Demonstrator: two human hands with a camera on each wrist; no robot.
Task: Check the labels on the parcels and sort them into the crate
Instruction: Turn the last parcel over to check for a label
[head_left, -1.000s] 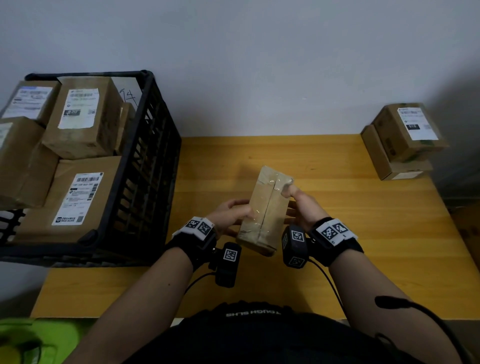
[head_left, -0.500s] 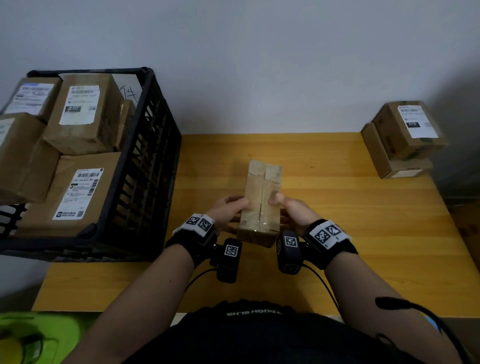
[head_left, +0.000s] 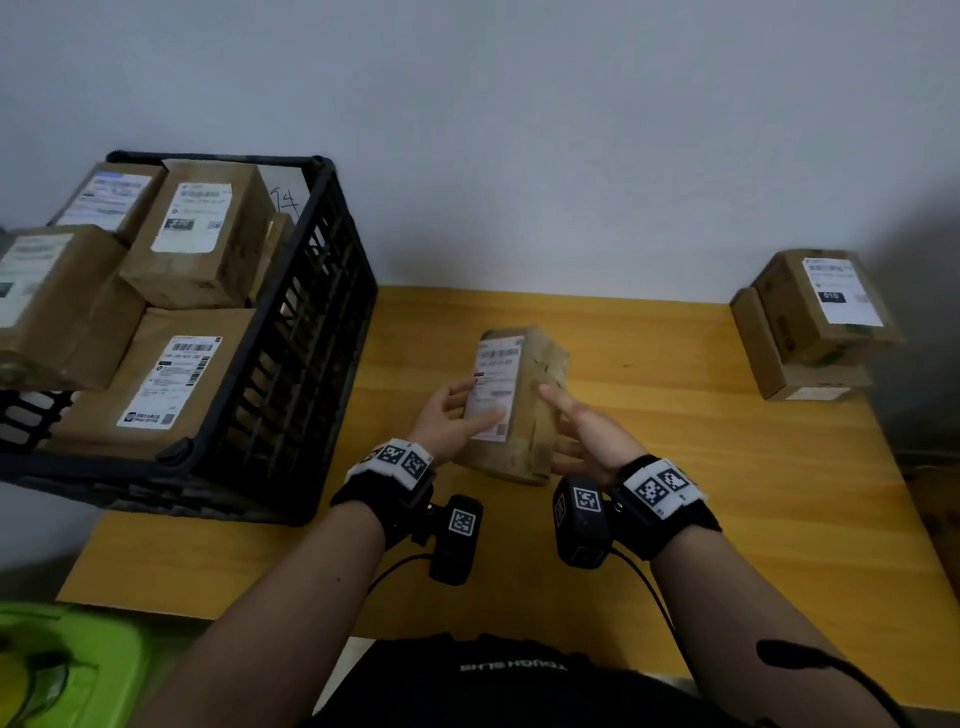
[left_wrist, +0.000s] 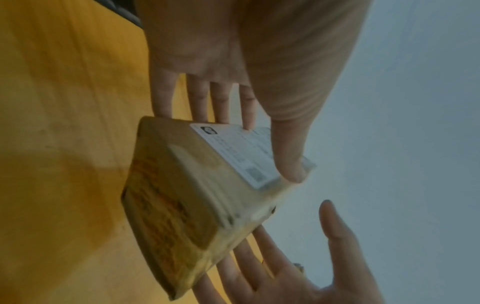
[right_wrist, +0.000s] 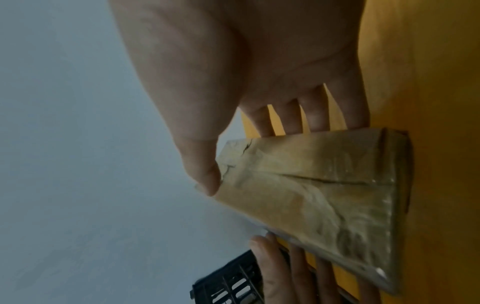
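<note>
Both hands, left (head_left: 448, 415) and right (head_left: 587, 431), grasp a parcel (head_left: 519, 410) label-up above the table (head_left: 675, 493), right of the crate (head_left: 291, 332). The crate holds about five labelled parcels (head_left: 200, 234), perhaps more. Two boxes (head_left: 815, 322) sit stacked far right of it.

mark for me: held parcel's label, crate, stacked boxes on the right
held parcel's label (head_left: 493, 387), head view, middle of the white sheet.
crate (head_left: 306, 332), head view, black slatted side wall.
stacked boxes (head_left: 810, 332), head view, brown side of the upper box.

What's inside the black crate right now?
The black plastic crate holds at least four brown cardboard parcels with white labels facing up. Anything beneath them, and the crate floor, is covered.
</note>
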